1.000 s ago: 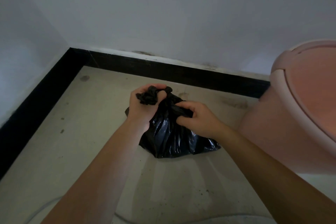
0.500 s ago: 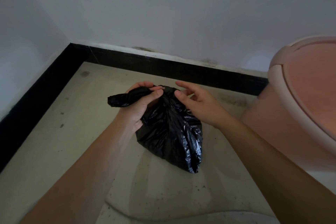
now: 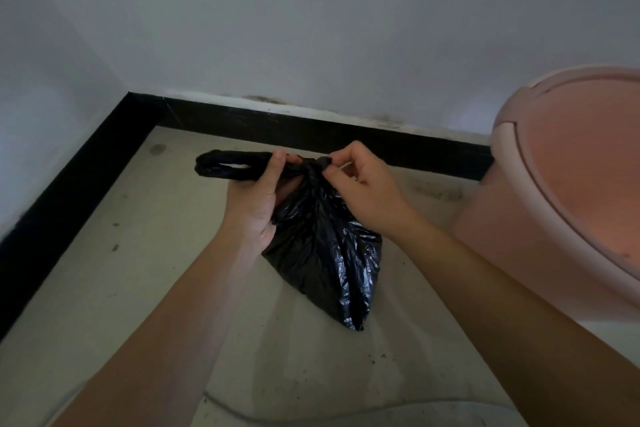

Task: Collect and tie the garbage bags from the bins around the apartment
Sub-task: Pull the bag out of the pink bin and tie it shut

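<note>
Pink bin [image 3: 571,204] near black bag [image 3: 325,253]; left hand [image 3: 254,198], right hand [image 3: 369,191] pinch neck.

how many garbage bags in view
1: the black garbage bag, held by the left hand and right hand, left of the pink bin. Another inside the bin would be hidden.

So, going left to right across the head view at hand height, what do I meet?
Black skirting board → garbage bag loop → left hand, gripping it → bag neck → right hand, pinching it → pink bin.
</note>
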`<state>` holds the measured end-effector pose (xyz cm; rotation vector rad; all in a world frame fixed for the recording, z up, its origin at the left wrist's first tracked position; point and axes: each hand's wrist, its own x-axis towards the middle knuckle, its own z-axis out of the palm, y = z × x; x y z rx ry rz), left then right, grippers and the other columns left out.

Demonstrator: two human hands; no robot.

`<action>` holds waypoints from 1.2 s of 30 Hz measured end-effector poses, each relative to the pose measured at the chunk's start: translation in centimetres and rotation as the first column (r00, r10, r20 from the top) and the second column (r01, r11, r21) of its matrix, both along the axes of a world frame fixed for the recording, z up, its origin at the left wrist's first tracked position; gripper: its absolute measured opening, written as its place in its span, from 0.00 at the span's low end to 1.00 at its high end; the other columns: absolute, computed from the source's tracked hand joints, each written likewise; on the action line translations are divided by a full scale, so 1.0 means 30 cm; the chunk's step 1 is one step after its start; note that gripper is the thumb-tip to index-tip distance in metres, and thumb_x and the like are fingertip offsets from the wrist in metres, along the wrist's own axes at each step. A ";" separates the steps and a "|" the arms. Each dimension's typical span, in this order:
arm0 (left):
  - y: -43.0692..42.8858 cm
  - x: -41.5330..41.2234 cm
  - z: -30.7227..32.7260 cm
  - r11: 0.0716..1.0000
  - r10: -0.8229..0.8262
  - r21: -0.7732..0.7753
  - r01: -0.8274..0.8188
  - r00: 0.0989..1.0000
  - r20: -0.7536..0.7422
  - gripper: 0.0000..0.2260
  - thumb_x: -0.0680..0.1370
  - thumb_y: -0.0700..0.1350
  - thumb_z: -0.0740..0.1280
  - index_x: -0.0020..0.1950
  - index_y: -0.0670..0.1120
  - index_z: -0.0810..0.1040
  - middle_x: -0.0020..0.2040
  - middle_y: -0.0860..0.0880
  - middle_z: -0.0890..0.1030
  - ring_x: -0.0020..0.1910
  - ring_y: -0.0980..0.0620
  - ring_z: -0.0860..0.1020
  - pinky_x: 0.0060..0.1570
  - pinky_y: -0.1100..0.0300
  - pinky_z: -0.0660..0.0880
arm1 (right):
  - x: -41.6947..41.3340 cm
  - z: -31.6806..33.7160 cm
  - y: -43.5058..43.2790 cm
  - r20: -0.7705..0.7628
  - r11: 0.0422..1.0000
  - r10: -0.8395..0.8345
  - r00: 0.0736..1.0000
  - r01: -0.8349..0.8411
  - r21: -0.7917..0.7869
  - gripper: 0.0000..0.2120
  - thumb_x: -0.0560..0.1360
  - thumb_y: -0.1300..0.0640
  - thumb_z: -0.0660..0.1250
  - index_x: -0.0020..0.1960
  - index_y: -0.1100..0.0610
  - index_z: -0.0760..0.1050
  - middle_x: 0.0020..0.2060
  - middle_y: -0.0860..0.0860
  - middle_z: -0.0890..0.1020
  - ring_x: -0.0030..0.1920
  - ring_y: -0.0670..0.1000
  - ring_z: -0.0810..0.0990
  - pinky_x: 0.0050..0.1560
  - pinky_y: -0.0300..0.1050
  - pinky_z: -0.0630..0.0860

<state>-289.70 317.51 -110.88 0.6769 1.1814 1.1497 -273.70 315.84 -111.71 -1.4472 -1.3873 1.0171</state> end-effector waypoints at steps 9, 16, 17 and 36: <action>0.017 -0.020 -0.049 0.980 -0.028 -0.198 0.024 0.999 -0.019 0.19 0.82 0.54 0.63 0.34 0.47 0.73 0.34 0.50 0.82 0.40 0.49 0.81 0.53 0.52 0.78 | 0.084 -0.008 -0.022 0.548 0.950 0.072 0.833 -0.224 0.216 0.07 0.75 0.60 0.69 0.46 0.56 0.71 0.39 0.47 0.74 0.36 0.46 0.73 0.35 0.42 0.72; -0.001 -0.055 -0.139 0.964 -0.008 -0.249 -0.095 0.924 -0.383 0.17 0.81 0.53 0.62 0.34 0.47 0.72 0.37 0.49 0.77 0.39 0.50 0.76 0.40 0.58 0.72 | 0.124 -0.157 -0.096 0.686 0.973 0.019 0.728 -0.171 0.155 0.07 0.71 0.60 0.72 0.44 0.58 0.74 0.39 0.50 0.74 0.39 0.51 0.74 0.36 0.47 0.72; -0.006 -0.063 -0.151 0.973 -0.035 -0.217 -0.075 0.885 -0.464 0.18 0.79 0.57 0.63 0.37 0.46 0.75 0.40 0.48 0.80 0.42 0.49 0.79 0.45 0.56 0.75 | 0.123 -0.173 -0.100 0.653 0.990 0.001 0.758 -0.091 0.105 0.06 0.72 0.58 0.71 0.46 0.55 0.74 0.41 0.49 0.74 0.41 0.50 0.74 0.39 0.45 0.71; -0.159 0.001 -0.077 0.999 0.023 -0.015 -0.034 0.888 -0.460 0.13 0.83 0.59 0.56 0.62 0.58 0.74 0.58 0.54 0.81 0.56 0.58 0.81 0.54 0.63 0.76 | 0.011 -0.102 -0.278 0.032 0.956 -0.167 0.985 0.170 -0.239 0.29 0.81 0.49 0.57 0.80 0.42 0.51 0.72 0.46 0.64 0.62 0.39 0.64 0.63 0.40 0.61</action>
